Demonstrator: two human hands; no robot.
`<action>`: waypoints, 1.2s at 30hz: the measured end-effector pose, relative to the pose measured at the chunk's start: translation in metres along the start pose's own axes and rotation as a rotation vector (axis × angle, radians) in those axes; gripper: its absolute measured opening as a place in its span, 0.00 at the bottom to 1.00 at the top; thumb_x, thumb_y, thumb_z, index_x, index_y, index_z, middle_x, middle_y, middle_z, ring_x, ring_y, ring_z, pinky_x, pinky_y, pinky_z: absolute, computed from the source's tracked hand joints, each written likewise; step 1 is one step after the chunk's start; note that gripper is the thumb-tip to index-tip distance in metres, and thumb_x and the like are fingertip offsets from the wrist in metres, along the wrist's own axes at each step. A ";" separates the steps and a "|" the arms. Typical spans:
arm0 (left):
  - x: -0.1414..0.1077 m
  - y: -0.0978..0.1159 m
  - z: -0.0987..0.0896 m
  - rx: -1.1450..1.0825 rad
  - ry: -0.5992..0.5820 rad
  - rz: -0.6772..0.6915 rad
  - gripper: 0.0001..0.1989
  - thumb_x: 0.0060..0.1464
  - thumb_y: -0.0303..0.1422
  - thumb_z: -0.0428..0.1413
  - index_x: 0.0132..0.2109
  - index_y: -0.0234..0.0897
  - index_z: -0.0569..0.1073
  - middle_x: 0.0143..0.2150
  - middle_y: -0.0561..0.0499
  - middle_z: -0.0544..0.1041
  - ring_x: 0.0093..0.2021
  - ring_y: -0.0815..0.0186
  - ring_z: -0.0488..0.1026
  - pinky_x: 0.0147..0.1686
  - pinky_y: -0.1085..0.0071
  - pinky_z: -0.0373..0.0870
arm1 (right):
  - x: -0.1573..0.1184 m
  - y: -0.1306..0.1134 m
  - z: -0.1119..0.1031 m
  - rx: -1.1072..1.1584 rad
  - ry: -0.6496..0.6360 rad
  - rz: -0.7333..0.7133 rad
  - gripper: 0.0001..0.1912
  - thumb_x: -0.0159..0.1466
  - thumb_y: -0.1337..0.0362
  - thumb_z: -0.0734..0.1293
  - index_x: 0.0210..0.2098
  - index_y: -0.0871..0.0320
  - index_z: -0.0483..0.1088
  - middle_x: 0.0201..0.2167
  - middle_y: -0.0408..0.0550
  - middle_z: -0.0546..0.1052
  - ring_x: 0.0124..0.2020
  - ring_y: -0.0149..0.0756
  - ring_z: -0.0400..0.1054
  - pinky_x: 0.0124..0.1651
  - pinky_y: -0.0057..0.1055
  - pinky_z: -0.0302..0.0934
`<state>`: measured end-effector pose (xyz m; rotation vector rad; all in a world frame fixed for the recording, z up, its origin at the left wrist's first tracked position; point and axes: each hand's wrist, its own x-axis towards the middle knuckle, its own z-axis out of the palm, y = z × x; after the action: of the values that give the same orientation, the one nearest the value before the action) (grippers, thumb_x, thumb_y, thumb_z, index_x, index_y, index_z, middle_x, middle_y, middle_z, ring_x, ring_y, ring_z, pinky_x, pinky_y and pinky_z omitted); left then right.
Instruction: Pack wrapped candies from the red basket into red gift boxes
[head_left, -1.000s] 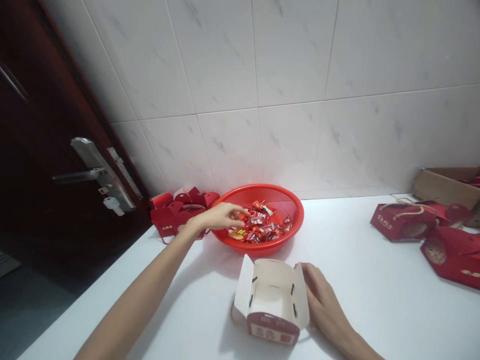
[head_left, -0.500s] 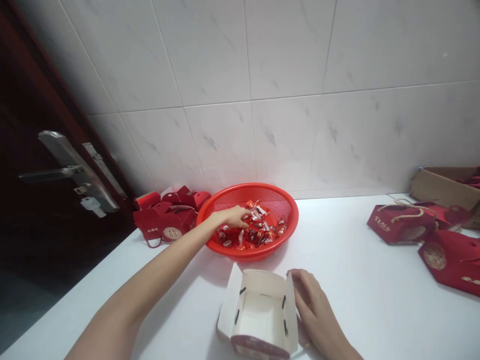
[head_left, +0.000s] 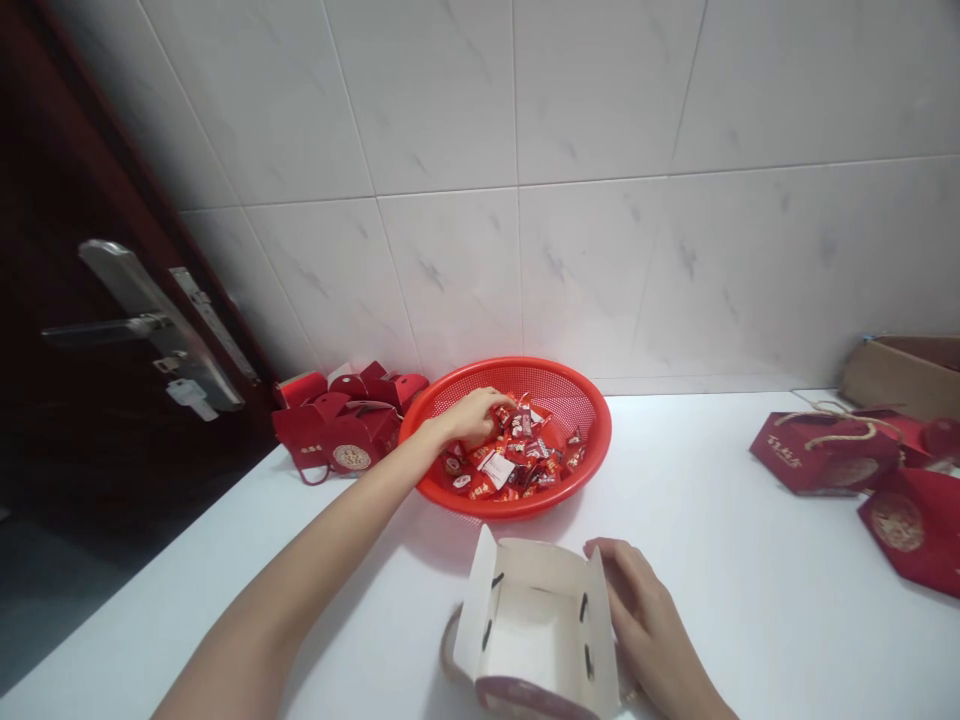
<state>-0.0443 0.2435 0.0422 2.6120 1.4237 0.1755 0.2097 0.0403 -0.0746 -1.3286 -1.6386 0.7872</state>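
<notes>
My left hand reaches into a red plastic basket, its fingers curled down among small red-wrapped candies. Whatever lies under those fingers is hidden. In front of the basket stands a paper gift box, white inside, with its top flaps raised and no candy visible in it. Dark slots show in its two side walls, and a cord handle hangs at its left. My right hand grips the box's right side, fingers at the far corner.
Several red gift boxes crowd the back left of the white table. More red boxes with cord handles lie at the right, before a cardboard carton. A tiled wall rises behind; a dark door is at left.
My left hand has shifted slightly among the candies, and a white-labelled piece now shows beneath it. The view has swung a little to the left. My right hand stays on the box.
</notes>
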 end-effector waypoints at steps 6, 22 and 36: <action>0.004 0.005 0.003 -0.098 -0.347 0.032 0.22 0.42 0.24 0.58 0.47 0.40 0.82 0.41 0.51 0.82 0.42 0.61 0.77 0.41 0.72 0.71 | 0.001 -0.001 -0.001 -0.001 -0.011 0.011 0.14 0.67 0.52 0.60 0.41 0.53 0.71 0.43 0.51 0.79 0.44 0.44 0.74 0.47 0.42 0.70; 0.005 0.007 0.002 0.004 -0.275 -0.027 0.12 0.51 0.41 0.59 0.29 0.37 0.72 0.29 0.51 0.76 0.29 0.65 0.68 0.28 0.71 0.57 | 0.003 0.000 0.000 0.020 -0.018 0.019 0.12 0.65 0.54 0.60 0.39 0.53 0.71 0.42 0.51 0.78 0.45 0.45 0.73 0.48 0.43 0.69; 0.004 0.016 -0.006 0.041 -0.222 0.021 0.07 0.49 0.36 0.58 0.29 0.37 0.72 0.32 0.51 0.78 0.32 0.64 0.72 0.29 0.73 0.61 | 0.003 0.001 0.000 0.040 -0.046 0.040 0.12 0.65 0.55 0.59 0.40 0.53 0.70 0.43 0.52 0.77 0.45 0.46 0.72 0.49 0.44 0.67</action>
<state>-0.0304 0.2387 0.0514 2.5827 1.3377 -0.1384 0.2102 0.0431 -0.0745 -1.3274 -1.6281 0.8757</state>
